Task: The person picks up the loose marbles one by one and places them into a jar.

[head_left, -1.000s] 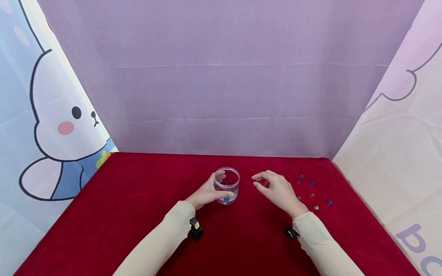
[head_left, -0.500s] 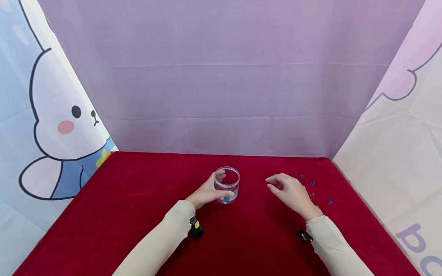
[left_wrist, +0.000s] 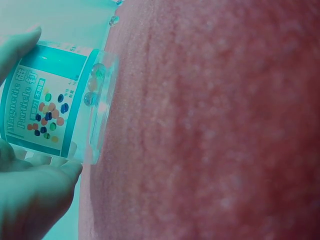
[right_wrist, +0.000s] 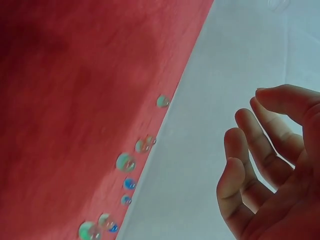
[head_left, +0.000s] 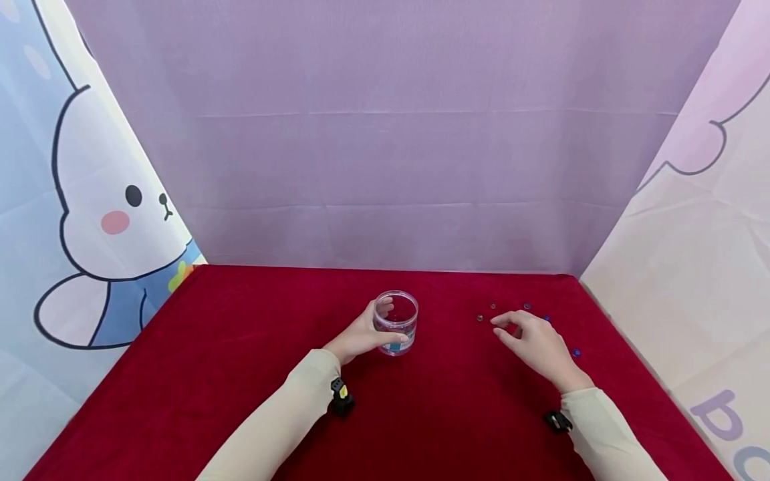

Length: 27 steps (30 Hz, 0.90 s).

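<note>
A clear, lidless jar (head_left: 403, 337) stands on the red cloth, and my left hand (head_left: 359, 334) grips its side with fingers around it. Its label (left_wrist: 47, 102) reads "Magnetic Particle" in the left wrist view, where a few glassy beads (left_wrist: 90, 99) show at the jar's bottom. My right hand (head_left: 538, 344) hovers over the cloth to the right, fingers loosely bent, with nothing visible between them in the right wrist view. Close by its fingertips lies a small glassy bead (head_left: 479, 318). A blue bead (head_left: 576, 353) lies right of that hand; the hand hides some others.
The red cloth (head_left: 240, 347) covers the table up to a purple curtain (head_left: 385, 167) at the back. Printed curtains hang on both sides. Several scattered glassy beads, among them a green one (right_wrist: 125, 162), appear on the cloth in the right wrist view.
My right hand has moved steadily right, away from the jar and over the beads, uncovering two beads on its left and covering others. The left hand and jar have stayed put.
</note>
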### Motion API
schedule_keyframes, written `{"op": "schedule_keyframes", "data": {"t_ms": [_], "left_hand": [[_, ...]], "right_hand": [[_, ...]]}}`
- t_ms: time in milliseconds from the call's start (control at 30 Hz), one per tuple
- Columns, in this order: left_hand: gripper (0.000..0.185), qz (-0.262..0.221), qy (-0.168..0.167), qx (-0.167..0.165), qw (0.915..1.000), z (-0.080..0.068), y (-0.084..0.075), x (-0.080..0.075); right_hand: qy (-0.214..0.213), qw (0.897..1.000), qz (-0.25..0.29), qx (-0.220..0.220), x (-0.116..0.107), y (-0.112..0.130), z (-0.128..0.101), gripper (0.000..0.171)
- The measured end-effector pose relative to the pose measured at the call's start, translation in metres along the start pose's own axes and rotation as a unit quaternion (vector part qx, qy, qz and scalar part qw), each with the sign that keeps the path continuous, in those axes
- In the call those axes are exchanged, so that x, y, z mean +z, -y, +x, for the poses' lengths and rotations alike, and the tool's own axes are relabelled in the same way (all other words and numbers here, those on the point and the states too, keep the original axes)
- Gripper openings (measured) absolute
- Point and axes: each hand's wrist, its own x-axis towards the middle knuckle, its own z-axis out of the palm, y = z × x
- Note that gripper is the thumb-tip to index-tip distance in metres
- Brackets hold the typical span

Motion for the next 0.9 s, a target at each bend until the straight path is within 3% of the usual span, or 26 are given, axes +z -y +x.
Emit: {"op": "schedule_keyframes", "data": {"t_ms": [700, 900], "left_hand": [[0.095, 0.0, 0.0, 0.0, 1.0, -0.001, -0.001, 0.0], [0.094, -0.004, 0.002, 0.003, 1.0, -0.002, -0.002, 0.0]], "right_hand": [[-0.003, 0.998, -0.012, 0.059, -0.023, -0.036, -0.025, 0.023], [0.016, 0.996, -0.011, 0.084, -0.033, -0.045, -0.032, 0.027]]}}
